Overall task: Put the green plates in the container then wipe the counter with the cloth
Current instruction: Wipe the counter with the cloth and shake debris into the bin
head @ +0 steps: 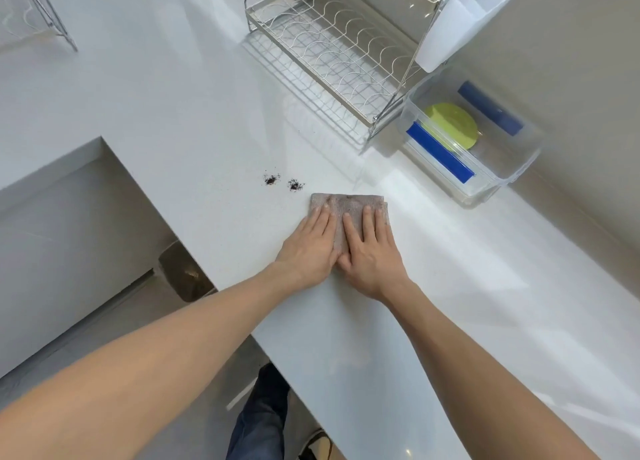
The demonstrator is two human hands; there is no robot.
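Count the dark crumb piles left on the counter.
2: one crumb pile and a second pile right beside it, both just left of the cloth. More may hide under the cloth.

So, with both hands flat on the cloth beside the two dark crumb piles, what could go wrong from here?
1. The cloth already looks stained on top, so pushing it over the crumb piles may smear them across the white counter instead of lifting them.
2. The piles lie fairly near the counter's edge, so a leftward sweep by the left hand and right hand could push crumbs off it.
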